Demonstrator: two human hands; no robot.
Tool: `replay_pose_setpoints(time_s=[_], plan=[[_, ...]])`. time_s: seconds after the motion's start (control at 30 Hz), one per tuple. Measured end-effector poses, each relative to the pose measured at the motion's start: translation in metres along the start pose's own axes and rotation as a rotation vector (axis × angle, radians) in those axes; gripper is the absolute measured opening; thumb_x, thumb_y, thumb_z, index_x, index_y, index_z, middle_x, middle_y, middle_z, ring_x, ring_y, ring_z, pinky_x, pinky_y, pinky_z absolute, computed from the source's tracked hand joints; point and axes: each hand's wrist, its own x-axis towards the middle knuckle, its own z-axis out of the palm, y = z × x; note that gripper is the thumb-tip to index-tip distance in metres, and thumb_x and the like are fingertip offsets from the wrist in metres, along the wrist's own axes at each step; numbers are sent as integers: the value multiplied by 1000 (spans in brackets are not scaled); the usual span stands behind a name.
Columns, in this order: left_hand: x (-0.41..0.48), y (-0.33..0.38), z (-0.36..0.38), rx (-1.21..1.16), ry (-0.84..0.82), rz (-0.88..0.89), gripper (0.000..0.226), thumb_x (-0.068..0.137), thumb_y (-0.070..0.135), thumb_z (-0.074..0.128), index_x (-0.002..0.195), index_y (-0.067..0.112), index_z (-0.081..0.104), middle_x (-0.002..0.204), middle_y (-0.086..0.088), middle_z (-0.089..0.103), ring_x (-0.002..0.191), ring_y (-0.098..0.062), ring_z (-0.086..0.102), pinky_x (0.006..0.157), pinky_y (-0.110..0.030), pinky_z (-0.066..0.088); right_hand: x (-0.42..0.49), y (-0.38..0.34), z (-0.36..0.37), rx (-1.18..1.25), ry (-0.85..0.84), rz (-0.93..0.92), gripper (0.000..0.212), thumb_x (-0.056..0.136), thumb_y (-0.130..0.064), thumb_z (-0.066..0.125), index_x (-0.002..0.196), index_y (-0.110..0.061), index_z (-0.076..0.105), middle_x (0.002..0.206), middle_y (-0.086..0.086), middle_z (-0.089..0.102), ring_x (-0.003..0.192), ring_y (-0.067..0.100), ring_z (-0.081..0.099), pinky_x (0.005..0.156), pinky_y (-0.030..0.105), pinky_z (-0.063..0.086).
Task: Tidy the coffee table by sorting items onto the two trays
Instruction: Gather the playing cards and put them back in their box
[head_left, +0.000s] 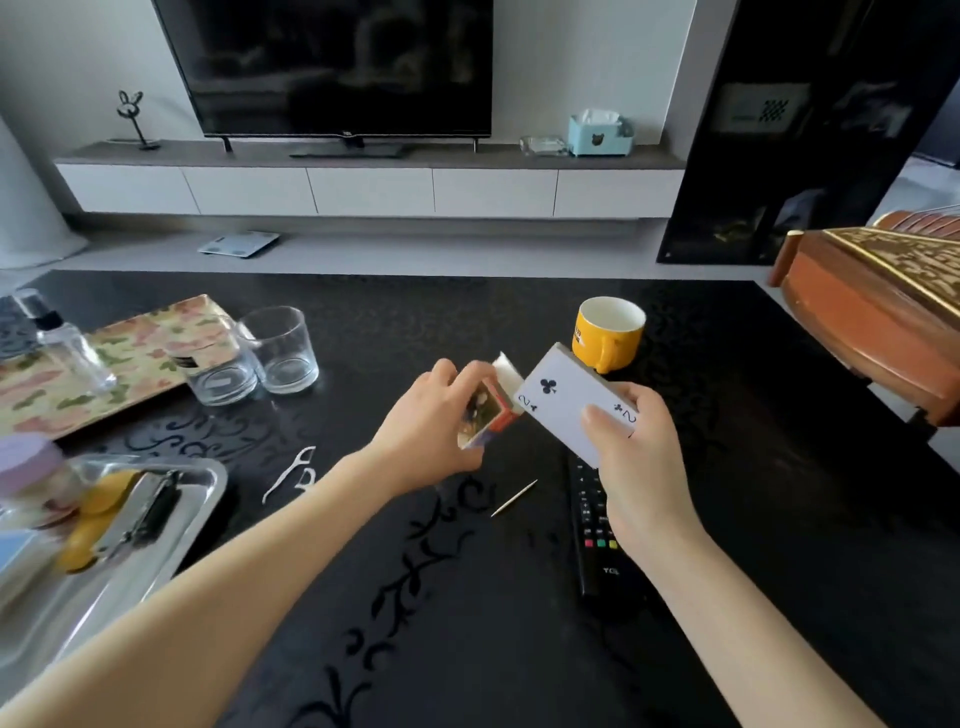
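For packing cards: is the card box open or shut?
Open. The card box has its flap up; the right hand holds the deck outside.

card deck (574, 410) top: 2, clubs | remote control (597, 571): TCL | yellow mug (608, 338) print: unreadable

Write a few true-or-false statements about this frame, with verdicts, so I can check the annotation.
1. The right hand holds a deck of cards with the two of clubs showing. True.
2. The left hand is empty. False: it grips the card box.
3. The yellow mug lies on its side. False: it stands upright on the coffee table.
4. The remote lies on the coffee table, partly under the right wrist. True.
5. The toothpick is pinched in the right hand. False: it lies loose on the coffee table.
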Motion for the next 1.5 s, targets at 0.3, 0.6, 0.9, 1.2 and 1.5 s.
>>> replay_pose_setpoints(time_s=[0.3, 0.6, 0.9, 1.2, 1.5], plan=[[-114, 28, -35, 85, 148, 103, 87, 53, 32, 78, 128, 26, 35, 95, 8, 54, 80, -14, 56, 59, -26, 49, -74, -43, 14, 100, -66, 61, 21, 91, -6, 53, 108, -17, 51, 104, 2, 63, 96, 13, 62, 64, 17, 48], [-187, 40, -85, 201, 254, 6, 91, 51, 29, 83, 129, 19, 38, 105, 4, 61, 89, -18, 60, 67, -28, 54, -154, -62, 30, -314, -81, -204, 23, 93, -9, 53, 115, -15, 46, 102, -8, 48, 84, -7, 48, 60, 3, 44], [-241, 52, -102, 63, 377, -32, 83, 58, 25, 82, 128, 21, 39, 108, 5, 57, 93, -10, 51, 80, -16, 36, -199, -84, 30, -41, -224, 68, 17, 92, -8, 54, 99, -23, 49, 100, -2, 59, 88, 8, 57, 68, 20, 48], [-253, 58, -121, 184, 351, 23, 88, 54, 26, 84, 129, 18, 38, 106, 1, 59, 90, -12, 47, 68, -25, 49, -211, -93, 17, -28, -259, 141, 20, 92, -6, 54, 109, -16, 52, 103, 5, 62, 92, 13, 59, 73, 27, 49], [-252, 61, -132, 236, 275, 68, 92, 51, 27, 85, 129, 18, 38, 101, 2, 59, 85, -19, 57, 65, -28, 52, -205, -94, 10, 125, -357, 326, 31, 92, -3, 52, 123, -5, 51, 108, 11, 65, 102, 25, 62, 89, 42, 51]])
